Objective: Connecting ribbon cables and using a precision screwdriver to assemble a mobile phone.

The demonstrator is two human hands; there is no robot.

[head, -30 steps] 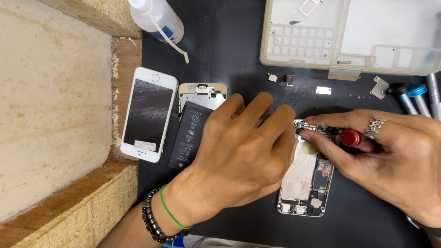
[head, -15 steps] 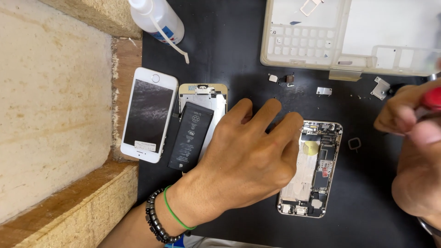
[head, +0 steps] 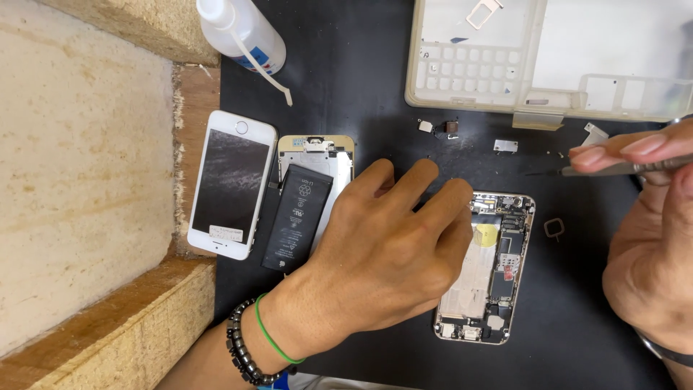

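Currently the left hand (head: 382, 253) lies spread, fingertips pinning the opened gold phone chassis (head: 485, 267) against the black table mat (head: 361, 94). At three o'clock, the right hand's (head: 650, 253) grip pinches slim metal tweezers (head: 613, 169), tips aimed inward.

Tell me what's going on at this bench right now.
A person is working on an opened phone body lying on a black mat. The left hand rests flat on the mat with its fingers on the body's left edge. The right hand is off to the right, pinching tweezers above the mat. A black battery lies on a backplate beside a white screen panel. Small parts sit below a white sorting tray.
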